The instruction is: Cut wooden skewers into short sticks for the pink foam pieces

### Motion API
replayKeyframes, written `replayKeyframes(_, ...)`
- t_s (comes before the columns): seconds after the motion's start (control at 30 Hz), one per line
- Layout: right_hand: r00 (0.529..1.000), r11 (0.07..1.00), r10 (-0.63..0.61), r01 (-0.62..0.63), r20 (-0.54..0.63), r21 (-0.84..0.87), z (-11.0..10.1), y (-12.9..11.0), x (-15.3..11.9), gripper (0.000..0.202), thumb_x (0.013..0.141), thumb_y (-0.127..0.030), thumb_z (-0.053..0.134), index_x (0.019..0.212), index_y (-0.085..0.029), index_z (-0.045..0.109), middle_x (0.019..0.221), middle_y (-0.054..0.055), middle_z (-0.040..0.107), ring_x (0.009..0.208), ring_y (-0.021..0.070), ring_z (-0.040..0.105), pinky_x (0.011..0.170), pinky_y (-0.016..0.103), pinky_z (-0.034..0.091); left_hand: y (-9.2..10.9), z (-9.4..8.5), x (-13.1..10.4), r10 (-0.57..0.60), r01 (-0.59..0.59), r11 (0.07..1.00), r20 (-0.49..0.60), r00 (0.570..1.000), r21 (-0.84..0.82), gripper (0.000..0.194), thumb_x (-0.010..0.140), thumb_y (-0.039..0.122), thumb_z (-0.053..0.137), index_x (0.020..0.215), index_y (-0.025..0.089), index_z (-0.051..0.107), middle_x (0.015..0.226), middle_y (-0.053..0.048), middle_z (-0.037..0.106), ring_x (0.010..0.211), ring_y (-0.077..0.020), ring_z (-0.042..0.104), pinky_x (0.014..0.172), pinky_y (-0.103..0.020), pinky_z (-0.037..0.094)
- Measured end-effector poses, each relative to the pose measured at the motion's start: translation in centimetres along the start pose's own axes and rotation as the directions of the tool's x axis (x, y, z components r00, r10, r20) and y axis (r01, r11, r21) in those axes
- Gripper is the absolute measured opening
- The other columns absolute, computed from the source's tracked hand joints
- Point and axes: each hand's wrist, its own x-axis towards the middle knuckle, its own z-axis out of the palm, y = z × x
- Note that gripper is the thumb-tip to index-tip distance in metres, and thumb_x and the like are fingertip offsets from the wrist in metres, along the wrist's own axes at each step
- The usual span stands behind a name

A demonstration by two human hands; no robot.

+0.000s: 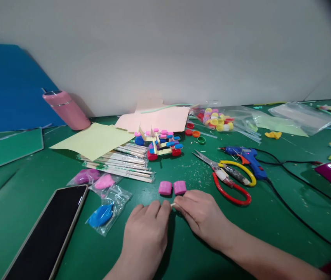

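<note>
Between my left hand (147, 229) and my right hand (199, 216) a short pale stick (173, 205) shows, its ends covered by my fingers. Both hands are closed in a pinch, low over the green table. Just beyond my fingertips stand two pink bottle caps (165, 188), each seeming to be a pair joined together. Farther back sit little toy cars (165, 149) built of pale sticks, with red and blue wheels and blue and pink pieces on top. Scissors (226, 177) with red and yellow handles lie to the right of my right hand.
A blue glue gun (245, 157) trails black cables on the right. To the left lie a phone (47, 233), wrapped sticks (119, 163), and bagged blue clay-like material (101, 216). A pink tumbler (68, 111) leans by the wall. A bag of coloured caps (215, 118) lies at the back.
</note>
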Motion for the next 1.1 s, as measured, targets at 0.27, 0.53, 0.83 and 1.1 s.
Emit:
replayKeyframes(0.27,1.0,0.999,-0.024,0.024,-0.019,0.027,0.2,0.1,0.3,0.03,0.091,-0.024,0.032,0.086,-0.015,0.06,0.065,0.004,0.056,0.063,0.0152,0.05,0.059,0.025,0.036,-0.3,0.0,-0.1,0.006,-0.006,1.0,-0.003,1.0,0.005,0.02,0.079,0.01,0.039,0.084,0.014,0.058,0.056,-0.002,0.057,0.043,-0.0175,0.049,0.045,-0.03,0.033)
replayKeyframes(0.53,0.998,0.99,-0.017,0.008,0.059,0.14,-0.7,1.0,0.5,0.024,0.09,-0.028,0.038,0.091,-0.018,0.059,0.078,0.004,0.063,0.072,0.0154,0.053,0.066,0.026,0.038,-0.5,0.1,0.3,-0.009,0.01,0.999,0.029,1.0,-0.054,0.019,0.079,0.011,0.04,0.08,0.016,0.059,0.055,-0.001,0.056,0.042,-0.0177,0.048,0.045,-0.03,0.031)
replayKeyframes(0.83,1.0,0.956,-0.024,0.023,0.001,0.291,-1.7,1.3,0.4,0.017,0.086,-0.022,0.045,0.09,-0.017,0.06,0.083,0.004,0.059,0.076,0.0154,0.05,0.068,0.027,0.038,-0.8,0.0,0.5,-0.023,0.023,0.981,0.0,1.0,-0.193,0.017,0.083,0.017,0.043,0.078,0.015,0.059,0.055,-0.002,0.055,0.046,-0.0167,0.044,0.047,-0.029,0.031)
replayKeyframes(1.1,0.997,0.924,-0.021,-0.009,0.073,0.382,-2.8,1.3,0.7,0.021,0.088,-0.021,0.04,0.082,-0.016,0.06,0.073,0.003,0.053,0.071,0.0139,0.045,0.065,0.026,0.036,-0.7,-0.3,0.8,0.05,-0.053,0.963,-0.018,0.999,-0.263,0.019,0.083,0.013,0.042,0.073,0.015,0.058,0.052,-0.001,0.052,0.044,-0.0146,0.038,0.046,-0.027,0.028)
